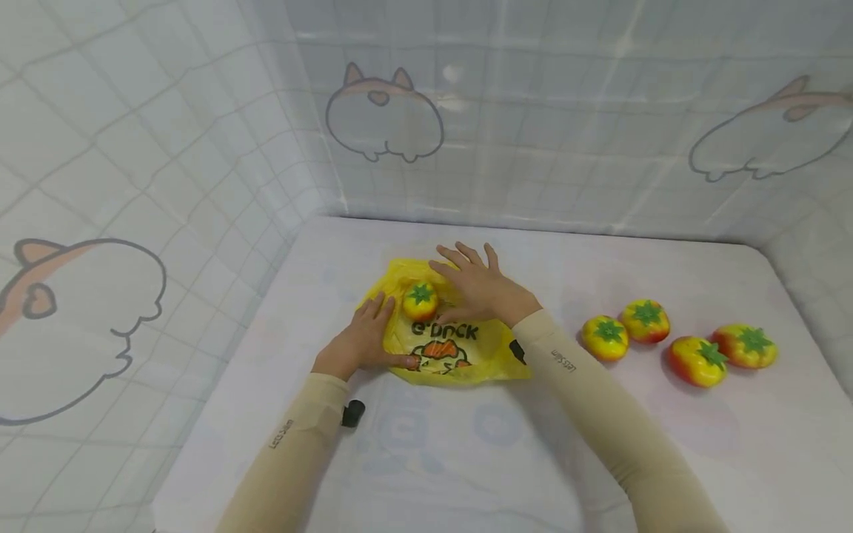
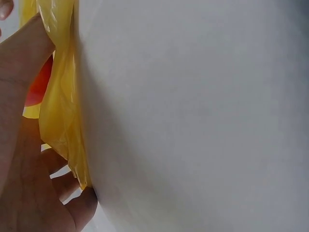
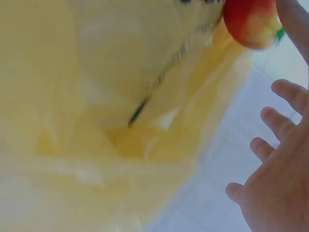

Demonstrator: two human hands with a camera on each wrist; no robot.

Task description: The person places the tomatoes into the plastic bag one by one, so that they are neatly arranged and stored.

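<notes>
Both hands lie flat with fingers spread on the yellow bag [image 1: 448,348], left hand [image 1: 360,337] at its near-left edge, right hand [image 1: 481,287] across its far side, the toy tomato [image 1: 420,300] between them; probably best to steady the plastic before shifting it.

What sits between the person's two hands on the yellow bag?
One toy tomato lies between the left hand and the right hand, resting on the yellow bag. The head view shows it best.
</notes>
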